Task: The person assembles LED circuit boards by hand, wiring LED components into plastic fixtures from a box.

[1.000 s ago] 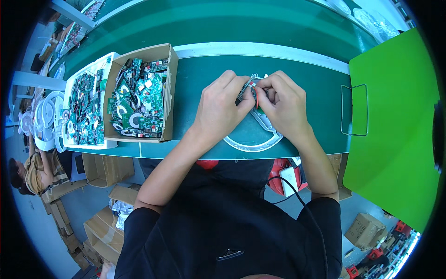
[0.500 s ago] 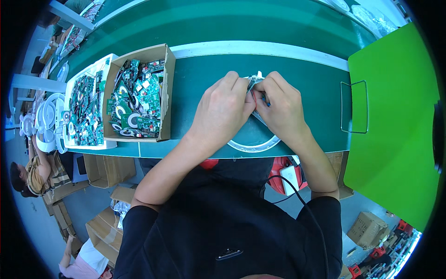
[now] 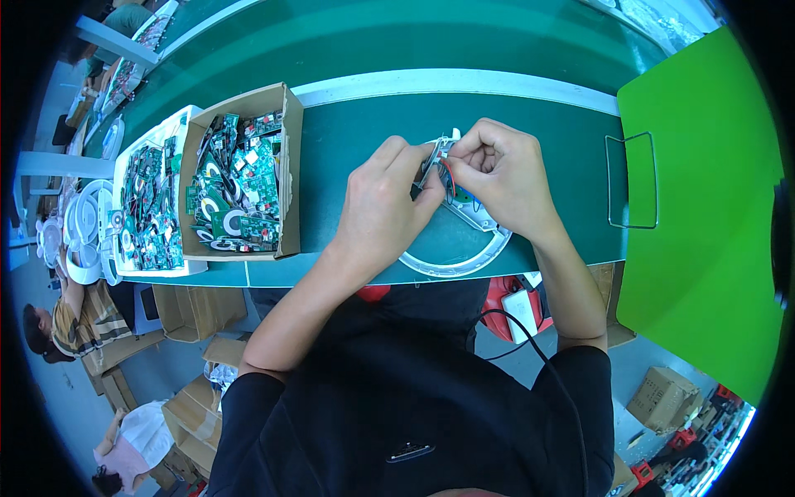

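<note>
A pale ring-shaped plastic housing (image 3: 460, 269) lies under my hands at the bench's near edge, its curved rim toward me. Upright above it stands a small circuit board (image 3: 431, 167), its edge gripped between the thumb and fingers of my left hand (image 3: 377, 199). My right hand (image 3: 512, 178) is closed in a pinch beside the board, at the upper end of a thin red wire (image 3: 450, 172). The exact spot its fingertips grip is partly hidden. Something blue shows inside the housing, just under the right thumb.
Left on the bench stand a cardboard box (image 3: 291, 178) and a white foam tray (image 3: 195, 267), both full of green circuit boards. White round plastic parts (image 3: 83, 224) lie farther left. A bright green panel (image 3: 704, 207) with a wire handle borders the right. Other people work at left.
My hands have opened a little apart, so the board and red wire show more. The right hand has turned and shifted slightly right; more of the housing is visible.
</note>
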A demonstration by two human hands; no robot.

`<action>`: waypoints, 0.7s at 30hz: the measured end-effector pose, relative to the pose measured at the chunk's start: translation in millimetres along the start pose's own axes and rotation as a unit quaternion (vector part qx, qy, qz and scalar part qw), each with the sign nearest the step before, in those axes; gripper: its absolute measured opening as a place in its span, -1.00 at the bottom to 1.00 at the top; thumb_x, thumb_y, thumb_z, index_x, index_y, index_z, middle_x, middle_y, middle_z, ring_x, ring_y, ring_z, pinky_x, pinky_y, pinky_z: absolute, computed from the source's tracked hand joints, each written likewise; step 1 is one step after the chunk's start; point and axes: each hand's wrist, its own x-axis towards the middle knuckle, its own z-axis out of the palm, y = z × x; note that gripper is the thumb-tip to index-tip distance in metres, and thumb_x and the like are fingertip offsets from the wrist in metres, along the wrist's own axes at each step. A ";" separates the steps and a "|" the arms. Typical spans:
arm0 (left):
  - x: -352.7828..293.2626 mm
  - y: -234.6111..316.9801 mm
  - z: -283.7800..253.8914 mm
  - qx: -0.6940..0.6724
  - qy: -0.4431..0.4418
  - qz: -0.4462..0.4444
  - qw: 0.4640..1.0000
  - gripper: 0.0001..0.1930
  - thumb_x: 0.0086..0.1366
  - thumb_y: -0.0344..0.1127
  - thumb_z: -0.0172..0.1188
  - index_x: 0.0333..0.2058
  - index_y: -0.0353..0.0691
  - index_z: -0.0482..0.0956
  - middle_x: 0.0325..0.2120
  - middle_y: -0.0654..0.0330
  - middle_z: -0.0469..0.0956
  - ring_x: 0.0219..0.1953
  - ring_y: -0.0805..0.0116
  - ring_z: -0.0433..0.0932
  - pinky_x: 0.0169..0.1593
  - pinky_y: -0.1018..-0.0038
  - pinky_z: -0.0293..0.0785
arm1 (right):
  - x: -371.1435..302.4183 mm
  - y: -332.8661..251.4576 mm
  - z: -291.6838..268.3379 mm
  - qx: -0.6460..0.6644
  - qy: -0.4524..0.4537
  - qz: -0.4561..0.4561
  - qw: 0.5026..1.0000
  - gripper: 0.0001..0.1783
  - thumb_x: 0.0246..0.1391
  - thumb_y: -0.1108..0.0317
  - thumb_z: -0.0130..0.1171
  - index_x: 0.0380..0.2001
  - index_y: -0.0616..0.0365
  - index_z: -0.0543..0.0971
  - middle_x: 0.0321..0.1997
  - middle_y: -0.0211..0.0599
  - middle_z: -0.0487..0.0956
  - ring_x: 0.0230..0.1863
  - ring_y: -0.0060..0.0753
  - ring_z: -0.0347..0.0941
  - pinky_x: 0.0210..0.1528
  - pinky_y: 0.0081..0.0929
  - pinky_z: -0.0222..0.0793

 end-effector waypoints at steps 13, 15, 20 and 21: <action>-3.5 8.6 -0.8 0.056 -0.027 0.059 0.996 -0.61 0.13 -0.56 0.50 -0.03 -0.38 0.70 -0.39 0.12 0.51 -0.53 0.29 0.54 -0.43 0.32 0.50 | -2.0 -7.4 4.6 -0.110 0.031 -0.082 0.990 -0.82 -0.07 0.64 0.42 -0.50 0.31 0.55 -0.47 -0.27 0.54 -0.53 -0.45 0.52 -0.44 -0.41 0.43; -3.7 9.6 -0.6 0.075 -0.019 0.088 0.993 -0.59 0.12 -0.56 0.50 -0.01 -0.38 0.70 -0.37 0.11 0.52 -0.52 0.26 0.55 -0.42 0.31 0.52 | -2.9 -8.8 2.7 -0.121 0.027 -0.089 0.988 -0.81 -0.07 0.63 0.42 -0.50 0.31 0.55 -0.47 -0.26 0.54 -0.53 -0.45 0.52 -0.44 -0.41 0.43; -6.7 7.2 1.4 0.027 -0.038 0.037 0.998 -0.59 0.10 -0.57 0.50 -0.02 -0.38 0.70 -0.40 0.16 0.49 -0.53 0.36 0.53 -0.43 0.39 0.49 | -4.0 -4.7 -1.0 -0.046 0.017 -0.057 0.997 -0.81 -0.09 0.63 0.41 -0.52 0.32 0.54 -0.48 -0.27 0.53 -0.54 -0.49 0.50 -0.46 -0.44 0.40; -7.1 5.6 2.6 0.027 -0.039 0.038 0.998 -0.59 0.10 -0.57 0.50 -0.02 -0.38 0.70 -0.40 0.16 0.49 -0.53 0.36 0.53 -0.43 0.39 0.49 | -3.5 -4.3 -1.9 -0.046 0.018 -0.057 0.997 -0.81 -0.09 0.63 0.41 -0.52 0.32 0.54 -0.48 -0.27 0.53 -0.54 -0.49 0.50 -0.46 -0.44 0.40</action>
